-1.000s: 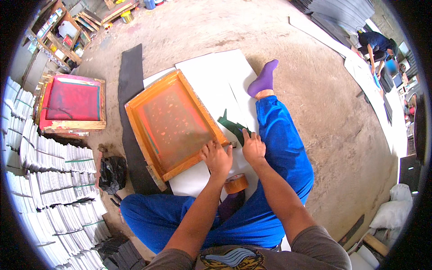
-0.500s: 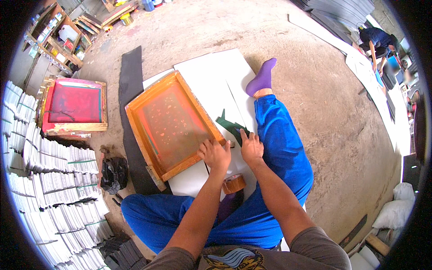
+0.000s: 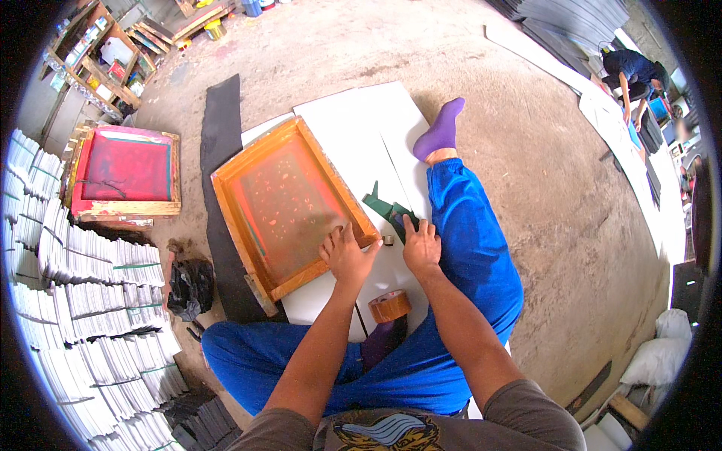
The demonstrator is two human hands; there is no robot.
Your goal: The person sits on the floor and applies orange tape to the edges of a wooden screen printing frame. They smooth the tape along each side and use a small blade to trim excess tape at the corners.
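Note:
An orange-brown wooden screen-printing frame (image 3: 282, 289) lies slantwise in front of me, its mesh greyish with reddish edges. Over its near right corner is my left hand (image 3: 349, 255), fingers apart and thumb stretched out, seemingly touching the rim. To the right, my right hand (image 3: 423, 248) is closed around the dark end of a green angular tool (image 3: 382, 204); its exact kind is unclear. Between the hands sits a small round ring-like piece (image 3: 388, 240). A roll of brown packing tape (image 3: 389, 306) rests near my folded leg.
White sheets (image 3: 368, 128) lie under the frame, beside a black strip (image 3: 222, 128). At the left are a red-meshed frame (image 3: 124, 169), a black bag (image 3: 191, 289) and stacked paper bundles (image 3: 98, 323). My outstretched leg (image 3: 474, 240) bounds the right; another person (image 3: 634, 71) works far right.
My left hand has shifted slightly left and its fingers have spread, uncovering the small round piece. The right hand stays almost in place with the green tool.

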